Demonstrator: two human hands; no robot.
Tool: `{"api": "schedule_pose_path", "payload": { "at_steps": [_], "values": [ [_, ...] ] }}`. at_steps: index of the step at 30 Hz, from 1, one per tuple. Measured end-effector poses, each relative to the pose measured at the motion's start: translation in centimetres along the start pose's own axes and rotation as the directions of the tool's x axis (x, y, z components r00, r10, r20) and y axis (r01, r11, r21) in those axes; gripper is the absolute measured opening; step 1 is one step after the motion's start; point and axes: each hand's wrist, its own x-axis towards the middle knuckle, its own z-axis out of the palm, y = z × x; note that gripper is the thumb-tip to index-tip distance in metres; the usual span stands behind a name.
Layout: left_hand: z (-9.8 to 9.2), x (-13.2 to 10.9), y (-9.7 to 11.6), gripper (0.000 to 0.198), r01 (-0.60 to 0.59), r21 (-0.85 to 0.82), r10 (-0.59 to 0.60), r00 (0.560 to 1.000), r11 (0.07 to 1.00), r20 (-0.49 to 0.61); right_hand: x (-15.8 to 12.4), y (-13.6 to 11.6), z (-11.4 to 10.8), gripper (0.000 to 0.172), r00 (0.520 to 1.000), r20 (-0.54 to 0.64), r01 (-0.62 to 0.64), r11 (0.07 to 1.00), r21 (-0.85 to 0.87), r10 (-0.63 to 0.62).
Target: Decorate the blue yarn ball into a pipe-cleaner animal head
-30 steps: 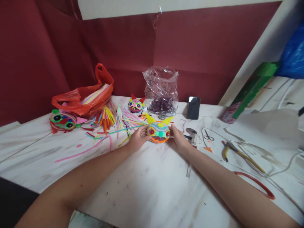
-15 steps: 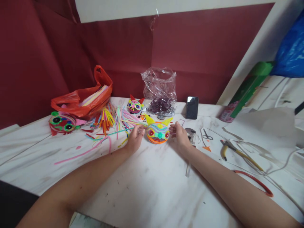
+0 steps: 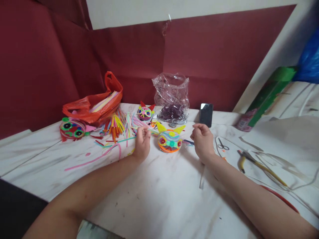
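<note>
A small lion-head craft (image 3: 169, 142) made of colourful fuzzy stems sits on the marble-look table, with yellow ears, red eyes and a green nose. Just left of it, apart from it, is my left hand (image 3: 142, 144), fingers loosely curled and thumb apart, with nothing visible in it. To its right my right hand (image 3: 203, 141) is raised over the table, fingertips drawn together in a pinch. Whatever may be between them is hidden. A dark blue stick-like piece (image 3: 188, 142) lies between the craft and my right hand.
Behind are a clear plastic bag (image 3: 171, 96), a phone (image 3: 206, 114) and another lion head (image 3: 146, 113). Leftward lie fuzzy stems (image 3: 116, 126), a red bag (image 3: 94, 106) and a red-green head (image 3: 72, 129). Rightward are scissors (image 3: 222, 145), pliers (image 3: 261, 167) and a white cable (image 3: 254, 176).
My right hand has drawn away from the craft to the right, its fingers closing into a pinch. My left hand has moved slightly off the craft's side. The view has shifted a little.
</note>
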Motion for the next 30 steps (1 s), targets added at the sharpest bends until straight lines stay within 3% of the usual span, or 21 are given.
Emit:
{"api": "schedule_pose_path", "payload": {
  "at_steps": [2,4,6,8,9,10,11,13,16,18,20,25,28,30],
  "values": [
    [-0.3,-0.9,2.5,0.021,-0.128,-0.018,0.129,0.988,0.992,0.083,-1.9,-1.3,0.6,0.011,0.985,0.152,0.073,0.997,0.032,-0.077],
    [-0.5,-2.3,4.7,0.017,-0.254,-0.013,0.249,0.934,0.967,0.258,-4.2,-2.4,1.3,0.016,0.936,0.332,0.102,0.993,0.054,-0.114],
    [-0.6,-4.0,6.0,0.017,-0.427,-0.035,0.398,0.807,0.903,0.437,-6.4,-3.0,1.8,0.024,0.873,0.473,0.128,0.992,0.022,-0.123],
    [-0.6,-5.8,6.5,0.016,-0.608,-0.088,0.543,0.624,0.789,0.562,-8.3,-3.0,1.9,0.031,0.793,0.605,0.14,0.988,-0.06,-0.076],
    [-0.5,-6.5,6.6,0.017,-0.665,-0.104,0.584,0.555,0.739,0.593,-9.0,-2.6,1.8,0.035,0.755,0.656,0.132,0.986,-0.105,-0.032],
    [-0.4,-7.0,6.5,0.017,-0.691,-0.095,0.585,0.521,0.717,0.622,-9.7,-2.1,1.5,0.038,0.733,0.68,0.122,0.982,-0.147,0.011],
    [-0.1,-7.4,6.4,0.017,-0.7,-0.081,0.577,0.51,0.709,0.638,-10.2,-1.4,1.2,0.039,0.725,0.687,0.116,0.978,-0.175,0.037],
    [0.6,-7.6,5.9,0.021,-0.729,-0.042,0.56,0.486,0.683,0.671,-11.1,0.4,0.4,0.039,0.759,0.651,0.126,0.975,-0.183,0.024],
    [1.7,-6.9,4.7,0.048,-0.86,0.057,0.546,0.371,0.507,0.751,-11.9,2.8,-0.2,0.038,0.801,0.594,0.205,0.967,-0.149,-0.078],
    [2.0,-6.2,3.9,0.057,-0.896,0.122,0.503,0.347,0.426,0.792,-12.0,3.9,0.2,0.047,0.784,0.605,0.251,0.963,-0.103,-0.14],
    [1.9,-5.7,3.4,0.056,-0.894,0.168,0.451,0.363,0.416,0.815,-11.7,4.8,0.7,0.053,0.747,0.641,0.283,0.957,-0.067,-0.176],
    [0.9,-4.9,3.4,0.03,-0.856,0.211,0.342,0.398,0.472,0.851,-10.9,6.1,1.0,0.037,0.646,0.75,0.347,0.93,-0.119,-0.145],
    [0.7,-3.7,3.9,0.019,-0.825,0.293,0.297,0.469,0.483,0.832,-11.1,5.5,0.9,0.033,0.59,0.8,0.362,0.921,-0.141,-0.109],
    [0.1,-2.5,4.4,0.018,-0.828,0.322,0.326,0.494,0.459,0.806,-11.4,4.5,1.1,0.027,0.526,0.845,0.427,0.889,-0.166,-0.095]
  ]
}}
